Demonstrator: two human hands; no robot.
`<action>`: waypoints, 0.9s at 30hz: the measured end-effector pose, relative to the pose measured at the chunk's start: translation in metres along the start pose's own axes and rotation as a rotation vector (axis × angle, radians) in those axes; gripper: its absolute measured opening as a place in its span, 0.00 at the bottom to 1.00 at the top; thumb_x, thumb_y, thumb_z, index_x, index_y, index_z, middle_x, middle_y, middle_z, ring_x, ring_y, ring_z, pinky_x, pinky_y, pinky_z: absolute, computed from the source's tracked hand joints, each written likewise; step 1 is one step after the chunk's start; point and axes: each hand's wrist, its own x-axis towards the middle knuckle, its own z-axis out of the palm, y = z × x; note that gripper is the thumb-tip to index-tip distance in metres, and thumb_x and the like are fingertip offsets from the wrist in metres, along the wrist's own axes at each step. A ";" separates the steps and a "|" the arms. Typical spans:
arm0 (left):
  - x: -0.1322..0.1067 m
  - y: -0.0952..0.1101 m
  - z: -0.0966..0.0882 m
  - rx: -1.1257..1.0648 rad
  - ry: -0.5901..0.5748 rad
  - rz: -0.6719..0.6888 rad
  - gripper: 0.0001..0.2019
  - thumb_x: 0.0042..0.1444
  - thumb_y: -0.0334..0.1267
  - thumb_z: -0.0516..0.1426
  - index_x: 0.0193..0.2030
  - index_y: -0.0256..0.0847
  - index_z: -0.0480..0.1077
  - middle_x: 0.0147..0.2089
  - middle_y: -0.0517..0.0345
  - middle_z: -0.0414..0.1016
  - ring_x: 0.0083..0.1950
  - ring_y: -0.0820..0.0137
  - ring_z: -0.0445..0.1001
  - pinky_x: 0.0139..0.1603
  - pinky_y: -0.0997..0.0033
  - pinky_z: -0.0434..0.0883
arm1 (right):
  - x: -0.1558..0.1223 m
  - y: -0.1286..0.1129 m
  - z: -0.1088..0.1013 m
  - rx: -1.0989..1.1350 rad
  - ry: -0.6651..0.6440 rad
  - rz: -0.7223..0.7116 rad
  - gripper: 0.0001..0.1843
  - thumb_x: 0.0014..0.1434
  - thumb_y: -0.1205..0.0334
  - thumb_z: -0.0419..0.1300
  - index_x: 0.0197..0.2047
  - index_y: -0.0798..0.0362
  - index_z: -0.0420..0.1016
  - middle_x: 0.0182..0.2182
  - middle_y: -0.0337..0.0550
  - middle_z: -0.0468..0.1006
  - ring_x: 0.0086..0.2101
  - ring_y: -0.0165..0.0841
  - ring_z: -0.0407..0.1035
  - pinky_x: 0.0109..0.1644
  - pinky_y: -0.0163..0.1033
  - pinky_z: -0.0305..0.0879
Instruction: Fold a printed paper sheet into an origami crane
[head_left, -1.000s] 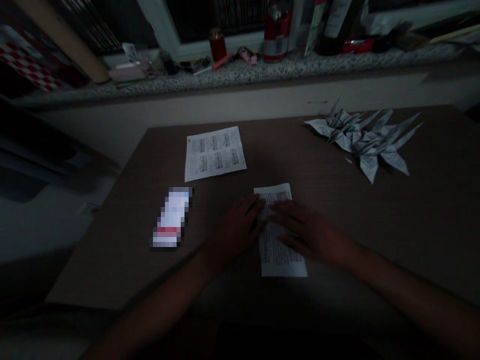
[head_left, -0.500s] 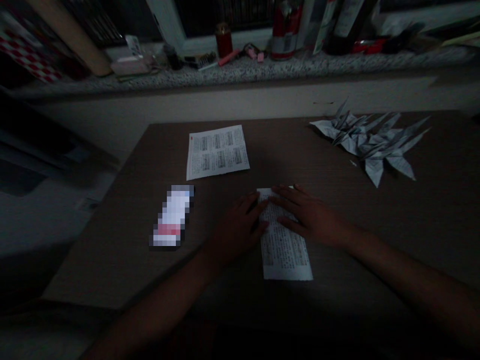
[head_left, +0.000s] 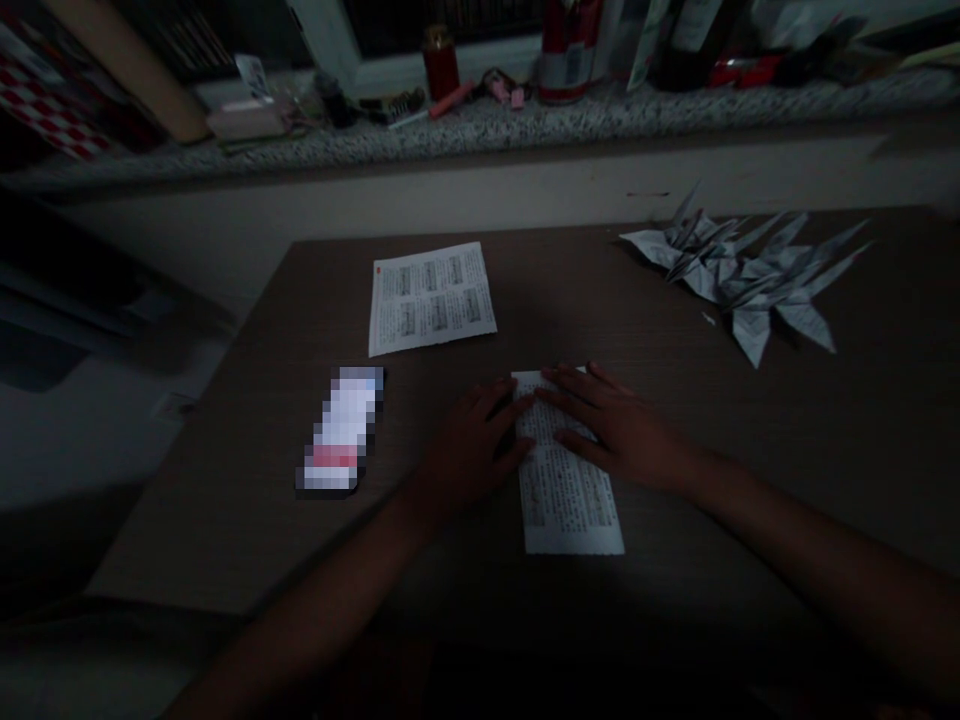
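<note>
Dim light fell across a dark wooden worktop (head_left: 555, 290) pushed against a pale wall, where a person worked with two bare hands. At center, near the front edge, a narrow sheet of printed paper (head_left: 566, 500) lay flat, its longer sides running away from the person. From nine o'clock, the left hand (head_left: 469, 440) reached the sheet's upper left edge, its thumb and index finger apart with tips on the print. From three o'clock, the right hand (head_left: 630, 430) spread over the upper right part, its fingers slightly parted, thumb set away from the rest. Neither hand pinched the paper.

At nine o'clock from the sheet, well apart, lay a phone (head_left: 341, 430), its lit screen blurred. Between ten and eleven o'clock rested a second printed sheet (head_left: 433, 298). Toward two o'clock sat a cluster of folded paper shapes (head_left: 742, 280), points jutting upward, with a small white scrap (head_left: 708, 318) just beside it.

Beyond, at twelve o'clock, a speckled windowsill (head_left: 420, 140) carried a red jar (head_left: 440, 65), a red and silver can (head_left: 568, 60) and a dark bottle (head_left: 686, 50).
</note>
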 end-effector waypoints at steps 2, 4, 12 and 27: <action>0.001 0.000 0.000 -0.001 -0.008 -0.008 0.26 0.70 0.47 0.57 0.72 0.46 0.62 0.76 0.49 0.59 0.76 0.56 0.58 0.76 0.46 0.58 | 0.000 0.000 0.000 0.016 0.004 0.004 0.31 0.73 0.53 0.54 0.75 0.49 0.59 0.74 0.54 0.60 0.72 0.48 0.52 0.74 0.66 0.47; 0.001 0.000 -0.001 -0.002 -0.013 -0.012 0.26 0.70 0.47 0.57 0.72 0.47 0.62 0.76 0.50 0.59 0.76 0.56 0.58 0.77 0.46 0.58 | 0.000 0.001 0.000 0.026 0.005 0.006 0.31 0.72 0.53 0.55 0.76 0.47 0.58 0.74 0.53 0.59 0.72 0.48 0.52 0.74 0.67 0.48; 0.002 -0.001 0.000 -0.021 -0.004 0.004 0.25 0.70 0.46 0.57 0.71 0.45 0.64 0.76 0.49 0.58 0.76 0.55 0.58 0.75 0.47 0.61 | 0.000 0.000 0.000 -0.029 0.000 0.001 0.31 0.73 0.52 0.54 0.74 0.52 0.59 0.74 0.56 0.59 0.72 0.48 0.52 0.74 0.66 0.48; 0.002 0.007 -0.001 0.061 -0.006 0.017 0.25 0.71 0.44 0.55 0.71 0.40 0.63 0.76 0.45 0.59 0.76 0.53 0.58 0.77 0.47 0.58 | 0.000 0.001 0.004 -0.045 -0.001 -0.005 0.36 0.72 0.51 0.55 0.78 0.51 0.51 0.74 0.55 0.57 0.73 0.48 0.50 0.75 0.65 0.46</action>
